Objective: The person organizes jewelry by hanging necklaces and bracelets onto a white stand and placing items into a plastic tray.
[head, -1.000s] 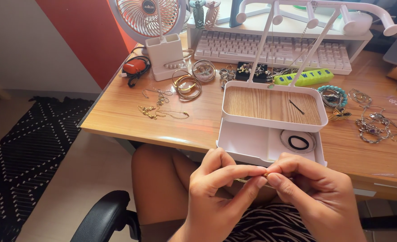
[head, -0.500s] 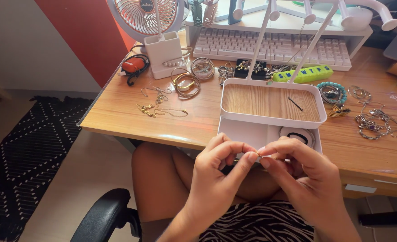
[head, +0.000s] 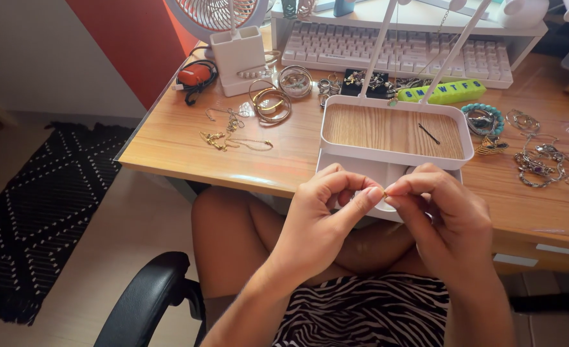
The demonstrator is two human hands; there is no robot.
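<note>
Where both hands' fingers (head: 369,196) meet, clasp (head: 384,194) sits pinched.

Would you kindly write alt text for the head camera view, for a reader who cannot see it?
Two bare hands, left hand and right hand, pinch a tiny gold jewellery piece between their fingertips, in front of a white two-tier jewellery tray on a wooden desk. Gold chains, bangles and a white keyboard lie beyond.

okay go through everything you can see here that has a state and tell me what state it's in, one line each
Left hand: fingers pinched on a tiny gold piece.
Right hand: fingers pinched on the same piece.
Organizer drawer: pulled open.
Wooden top tray: holds one hairpin.
Gold chain: loose on desk.
Fan: cannot tell if running.
</note>
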